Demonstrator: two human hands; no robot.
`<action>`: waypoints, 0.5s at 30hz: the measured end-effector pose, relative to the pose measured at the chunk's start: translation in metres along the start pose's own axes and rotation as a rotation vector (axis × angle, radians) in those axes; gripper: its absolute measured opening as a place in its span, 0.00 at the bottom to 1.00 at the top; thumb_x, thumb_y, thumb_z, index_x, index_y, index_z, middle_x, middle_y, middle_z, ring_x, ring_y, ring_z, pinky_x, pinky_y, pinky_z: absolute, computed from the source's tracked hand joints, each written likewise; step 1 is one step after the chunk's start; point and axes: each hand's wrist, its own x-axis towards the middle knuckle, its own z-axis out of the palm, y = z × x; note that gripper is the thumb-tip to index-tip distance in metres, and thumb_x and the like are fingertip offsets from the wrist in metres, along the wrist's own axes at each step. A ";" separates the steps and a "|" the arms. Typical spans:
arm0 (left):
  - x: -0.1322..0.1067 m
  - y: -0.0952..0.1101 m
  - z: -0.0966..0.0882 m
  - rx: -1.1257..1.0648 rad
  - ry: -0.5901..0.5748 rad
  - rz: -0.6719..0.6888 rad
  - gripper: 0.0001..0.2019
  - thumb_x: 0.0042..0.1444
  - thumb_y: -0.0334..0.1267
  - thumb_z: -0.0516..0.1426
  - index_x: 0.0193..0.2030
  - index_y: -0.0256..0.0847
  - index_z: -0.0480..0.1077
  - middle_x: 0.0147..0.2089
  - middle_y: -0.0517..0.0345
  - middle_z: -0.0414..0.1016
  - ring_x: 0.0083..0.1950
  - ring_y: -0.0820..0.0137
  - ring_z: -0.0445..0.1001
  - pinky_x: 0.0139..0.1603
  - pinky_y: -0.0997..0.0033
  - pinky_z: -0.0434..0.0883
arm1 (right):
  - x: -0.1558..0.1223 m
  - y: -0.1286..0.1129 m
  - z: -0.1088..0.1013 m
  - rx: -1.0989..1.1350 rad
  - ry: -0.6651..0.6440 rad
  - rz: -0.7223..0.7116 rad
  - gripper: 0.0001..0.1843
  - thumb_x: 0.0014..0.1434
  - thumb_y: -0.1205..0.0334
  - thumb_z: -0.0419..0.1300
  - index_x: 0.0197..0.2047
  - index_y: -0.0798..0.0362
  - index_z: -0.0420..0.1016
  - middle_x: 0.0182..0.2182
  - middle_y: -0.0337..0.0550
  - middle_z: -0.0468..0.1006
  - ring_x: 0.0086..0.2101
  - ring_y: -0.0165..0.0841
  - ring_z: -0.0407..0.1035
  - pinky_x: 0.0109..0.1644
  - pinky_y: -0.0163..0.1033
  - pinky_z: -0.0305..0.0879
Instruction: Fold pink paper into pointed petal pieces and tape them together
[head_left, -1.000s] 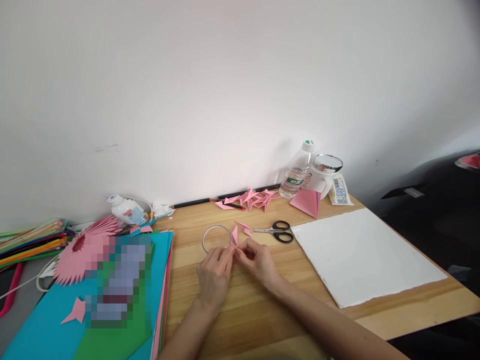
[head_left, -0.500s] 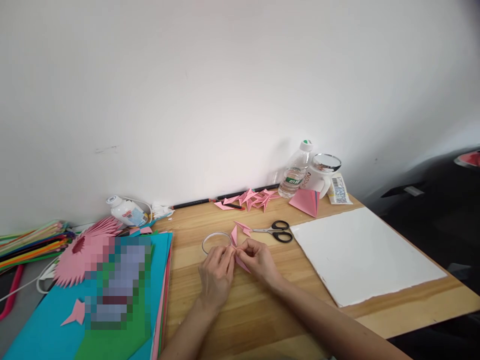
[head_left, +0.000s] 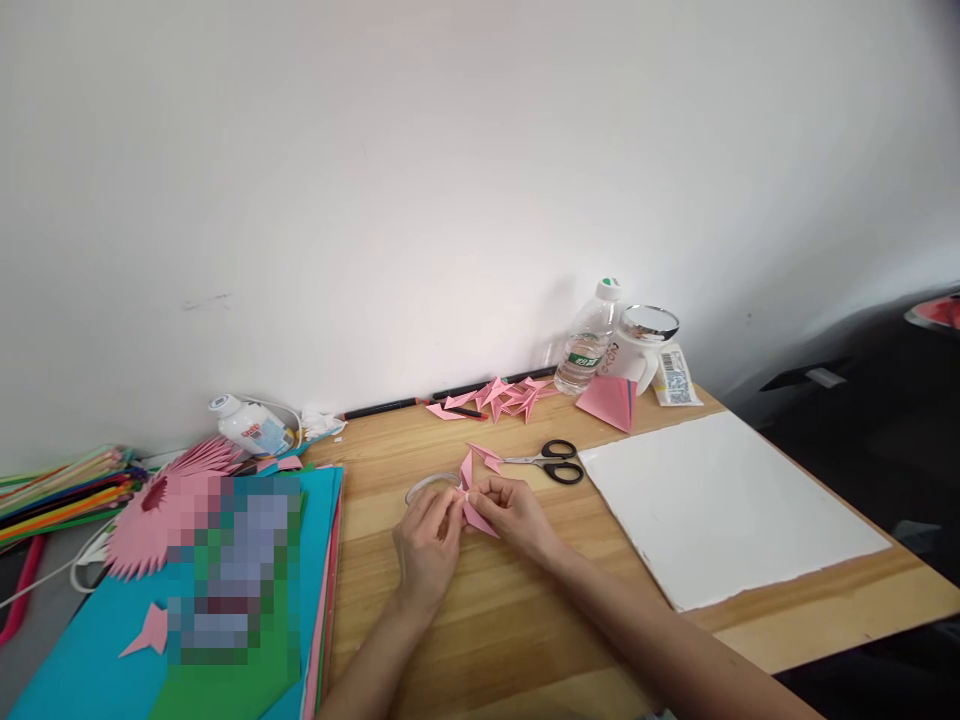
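Observation:
Between the fingertips of both hands is a folded pink paper piece (head_left: 480, 519) with pointed ends. My left hand (head_left: 427, 540) is closed in a pinch at its left side, and my right hand (head_left: 517, 515) pinches it from the right. A thin white ring (head_left: 420, 485), like a narrow tape roll, stands partly hidden behind my left fingers; I cannot tell whether they touch it. Just beyond the hands lies another folded pink piece (head_left: 486, 457), close to the tip of black-handled scissors (head_left: 559, 462).
Several folded pink pieces (head_left: 499, 398) lie by the wall. Water bottle (head_left: 585, 345), white mug (head_left: 634, 355) and pink paper cone (head_left: 611, 402) stand back right. A white board (head_left: 739, 510) lies right; coloured paper (head_left: 82, 640), a pink fan-like paper ring (head_left: 135, 530) and a white bottle (head_left: 255, 425) are left.
My left hand has shifted slightly left and its fingers have opened a little from the right hand's. The white ring now looks flatter and more covered by the left hand.

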 end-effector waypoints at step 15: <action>0.016 -0.006 -0.016 -0.345 0.129 -0.607 0.20 0.52 0.44 0.56 0.50 0.40 0.63 0.30 0.59 0.70 0.25 0.74 0.68 0.25 0.75 0.68 | 0.003 0.001 -0.001 0.101 0.015 0.045 0.18 0.43 0.47 0.64 0.27 0.55 0.71 0.21 0.35 0.70 0.23 0.28 0.65 0.31 0.36 0.66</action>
